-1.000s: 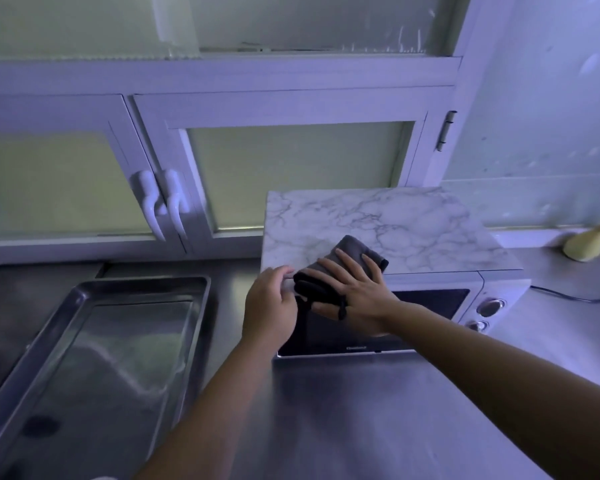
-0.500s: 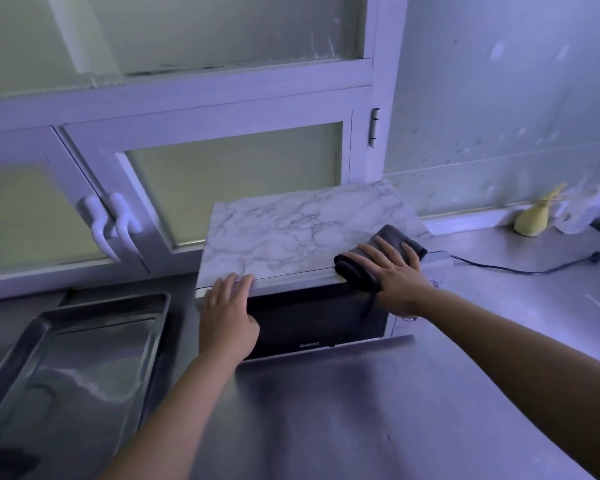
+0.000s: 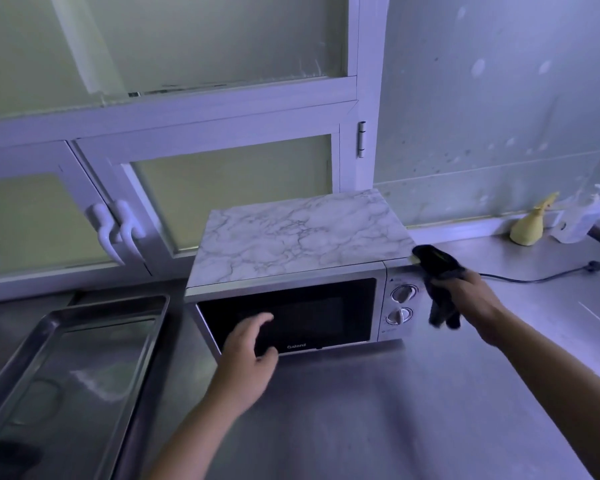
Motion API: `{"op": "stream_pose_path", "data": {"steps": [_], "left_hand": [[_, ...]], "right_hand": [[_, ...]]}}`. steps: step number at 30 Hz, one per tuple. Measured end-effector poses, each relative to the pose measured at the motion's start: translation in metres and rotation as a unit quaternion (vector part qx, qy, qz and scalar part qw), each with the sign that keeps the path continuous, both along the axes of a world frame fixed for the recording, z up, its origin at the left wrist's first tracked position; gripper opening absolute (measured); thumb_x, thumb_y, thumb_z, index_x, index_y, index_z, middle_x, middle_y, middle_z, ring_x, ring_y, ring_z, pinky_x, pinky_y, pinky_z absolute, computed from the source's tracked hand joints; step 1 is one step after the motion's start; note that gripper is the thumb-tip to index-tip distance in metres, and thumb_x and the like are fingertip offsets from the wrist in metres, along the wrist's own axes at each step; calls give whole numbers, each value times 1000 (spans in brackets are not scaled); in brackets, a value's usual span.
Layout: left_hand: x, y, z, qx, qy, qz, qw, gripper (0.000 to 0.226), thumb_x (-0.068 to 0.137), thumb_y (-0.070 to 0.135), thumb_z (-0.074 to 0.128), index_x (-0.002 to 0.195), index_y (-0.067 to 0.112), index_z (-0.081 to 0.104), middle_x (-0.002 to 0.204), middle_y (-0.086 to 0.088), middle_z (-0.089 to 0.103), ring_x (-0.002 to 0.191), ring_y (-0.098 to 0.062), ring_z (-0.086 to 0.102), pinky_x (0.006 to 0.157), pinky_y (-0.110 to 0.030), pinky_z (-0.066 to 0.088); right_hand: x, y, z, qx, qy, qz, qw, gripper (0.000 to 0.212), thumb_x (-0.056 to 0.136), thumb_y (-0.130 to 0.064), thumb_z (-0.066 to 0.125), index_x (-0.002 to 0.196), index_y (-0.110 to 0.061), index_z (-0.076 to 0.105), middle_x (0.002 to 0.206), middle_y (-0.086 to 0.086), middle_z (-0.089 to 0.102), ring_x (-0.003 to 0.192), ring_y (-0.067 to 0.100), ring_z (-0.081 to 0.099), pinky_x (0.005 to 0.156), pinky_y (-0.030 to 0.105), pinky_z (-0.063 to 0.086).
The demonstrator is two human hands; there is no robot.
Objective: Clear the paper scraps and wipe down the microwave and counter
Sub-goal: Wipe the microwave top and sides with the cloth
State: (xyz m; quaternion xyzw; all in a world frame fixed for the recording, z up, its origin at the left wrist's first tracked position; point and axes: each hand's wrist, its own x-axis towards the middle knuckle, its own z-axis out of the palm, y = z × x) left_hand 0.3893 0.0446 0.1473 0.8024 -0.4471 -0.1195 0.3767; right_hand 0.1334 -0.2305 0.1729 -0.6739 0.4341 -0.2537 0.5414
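— What moved?
— The right hand (image 3: 471,299) has slid off the marbled top. It now grips the cloth (image 3: 432,263), bunched at the microwave (image 3: 302,237)'s 3 o'clock by the upper right corner. Before, it pressed the cloth flat on top.
— The left hand (image 3: 250,355)?
— It has dropped from the top edge to the door, fingers loosely spread, holding nothing.
— Any writing?
— "Galanz" at the door's 6 o'clock. The microwave sits on the counter (image 3: 395,427), with a tray (image 3: 108,306) at its 9 o'clock.
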Motion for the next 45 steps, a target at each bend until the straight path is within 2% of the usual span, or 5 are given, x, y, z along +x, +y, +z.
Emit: {"op": "stream_pose_path", "data": {"steps": [10,18,24,39,45], "left_hand": [[-88,-2,5,20,442,-126,888,33,88,2,71,120,9,67,109,-8,72,97,-13,66,85,-26,54],[-94,19,-9,-57,562,-11,825,45,74,8,81,115,1,64,104,-17,70,92,-28,70,78,-44,61],[-86,30,-22,52,493,-14,869,40,69,10,77,107,12,63,88,-3,64,76,-14,65,63,-29,54],[84,19,17,-221,213,151,940,11,92,15,67,100,23,69,94,8,71,91,-3,66,86,-23,50],[189,-22,-6,-49,259,203,943,81,89,57,59,155,26,23,157,-3,37,139,-22,40,114,-37,28]], "right_hand": [[-3,106,-18,348,-176,74,918,40,74,-20,63,108,-1,71,103,24,71,91,35,69,82,42,52],[3,165,-86,505,-392,139,756,67,97,-44,60,149,-5,44,154,24,41,141,40,41,112,54,36],[22,182,-104,532,-324,125,772,53,93,-25,62,135,6,56,143,29,51,132,41,53,111,52,41],[75,121,-82,92,-193,-288,934,15,86,-28,69,87,-16,61,80,5,61,59,11,55,55,27,45],[151,86,-68,-46,-169,-444,879,14,90,-19,69,82,-25,58,76,-3,61,69,3,60,79,37,53]]}}
